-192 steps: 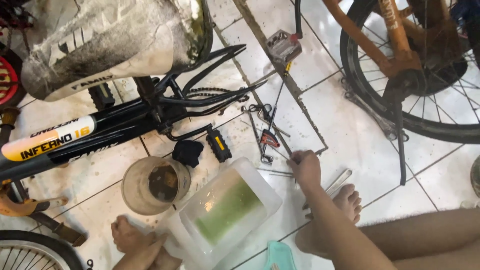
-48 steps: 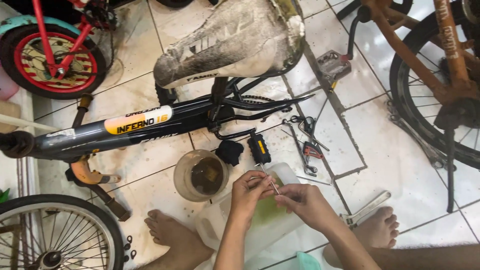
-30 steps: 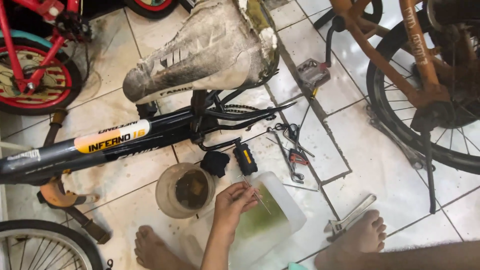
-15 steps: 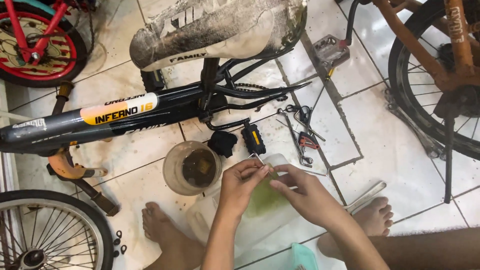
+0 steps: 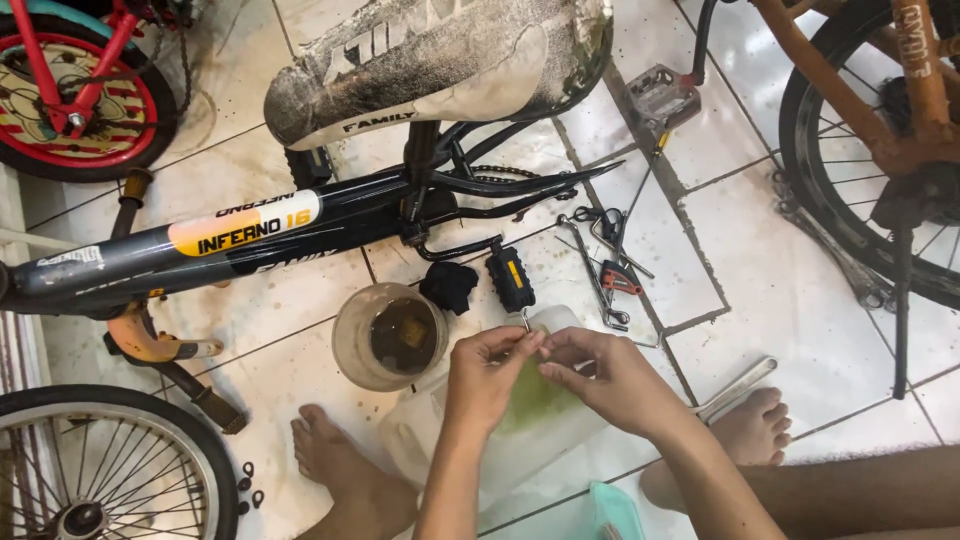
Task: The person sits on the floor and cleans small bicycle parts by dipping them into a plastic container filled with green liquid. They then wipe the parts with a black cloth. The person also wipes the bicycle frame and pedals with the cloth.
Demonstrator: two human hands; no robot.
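Compared with half a second earlier, little is altered: both hands are kept together over the translucent plastic container (image 5: pixel 500 440), and the view has only shifted slightly. A second ago only one hand was seen over the container; the other has since been brought back, so the small part is again worked with two hands.

At the left, a long label (image 5: pixel 245 222), orange fading to white with dark lettering, is seen on the black bicycle frame (image 5: pixel 130 262). A round, murky plastic cup (image 5: pixel 390 337) stands on the tiled floor (image 5: pixel 790 290), just beside the container.

The left hand (image 5: pixel 487 378) is closed in a pinch on a small metal part (image 5: pixel 524 320), held above the greenish liquid. The right hand (image 5: pixel 612 378) is pinched at the same spot; what exactly lies between its fingertips cannot be told. A black pedal (image 5: pixel 510 278) lies just beyond.
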